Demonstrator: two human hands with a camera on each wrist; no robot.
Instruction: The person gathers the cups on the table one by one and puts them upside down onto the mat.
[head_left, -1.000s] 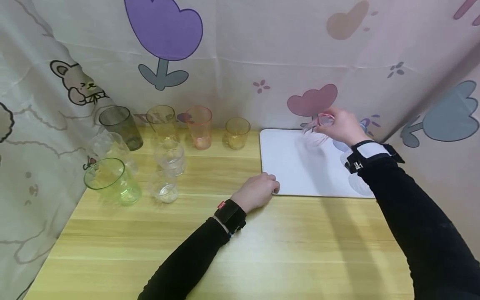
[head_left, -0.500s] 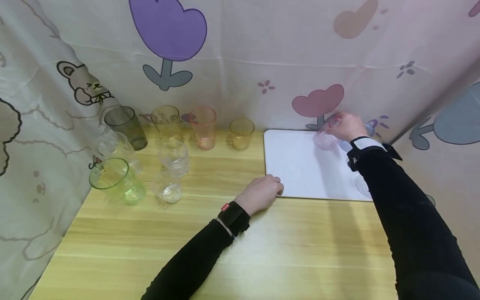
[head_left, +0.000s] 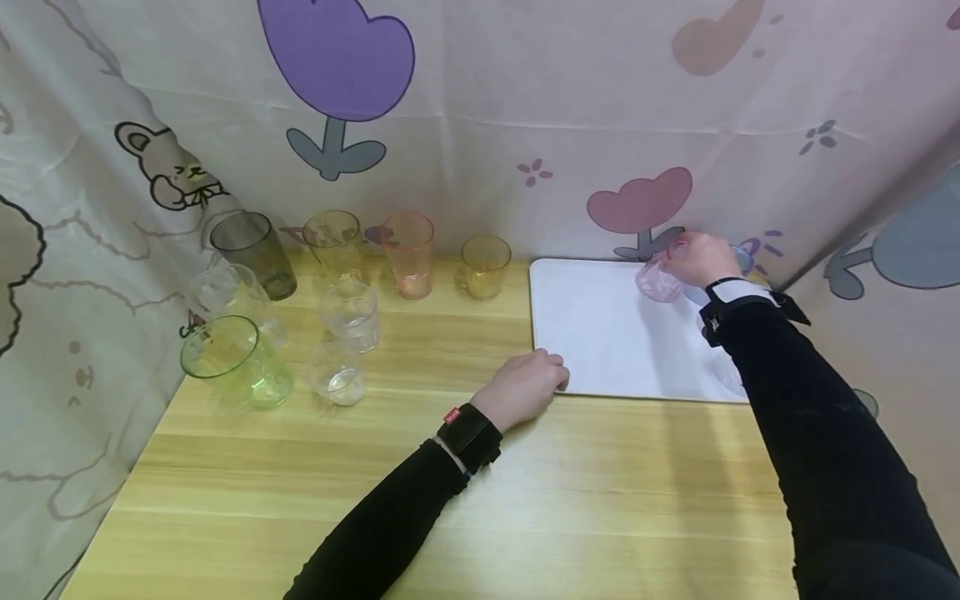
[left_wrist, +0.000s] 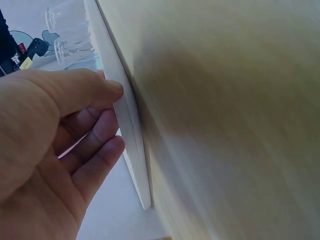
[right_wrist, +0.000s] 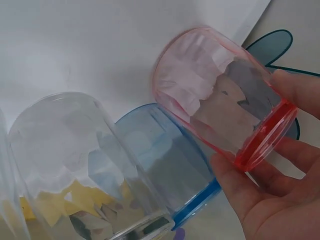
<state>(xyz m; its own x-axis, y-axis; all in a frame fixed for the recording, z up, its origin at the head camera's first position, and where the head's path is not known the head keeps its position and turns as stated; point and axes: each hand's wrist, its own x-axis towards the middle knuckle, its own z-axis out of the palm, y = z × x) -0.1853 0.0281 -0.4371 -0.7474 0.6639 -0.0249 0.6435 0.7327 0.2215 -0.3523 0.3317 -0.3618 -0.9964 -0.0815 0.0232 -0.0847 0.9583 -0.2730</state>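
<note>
My right hand (head_left: 697, 257) grips a pink transparent cup (head_left: 658, 279) by its base at the far right of a white board (head_left: 600, 325). In the right wrist view the pink cup (right_wrist: 220, 100) is tilted, mouth toward the board, with my fingers (right_wrist: 270, 200) curled round its thick bottom. Beside it a blue cup (right_wrist: 165, 160) and a clear cup (right_wrist: 75, 155) stand upside down on the board. My left hand (head_left: 525, 385) rests on the board's near left corner. Its thumb and fingers (left_wrist: 110, 125) touch the board's edge (left_wrist: 132, 135).
On the left of the wooden table (head_left: 525, 500) stand several cups: dark grey (head_left: 251, 252), amber (head_left: 332, 242), salmon (head_left: 408, 252), small yellow (head_left: 485, 265), green (head_left: 236, 360) and clear ones (head_left: 348, 312). Printed cloth hangs behind and on both sides.
My right hand has moved the pink cup down and to the far right, close to the board beside the blue cup. The left hand has stayed on the board's corner.
</note>
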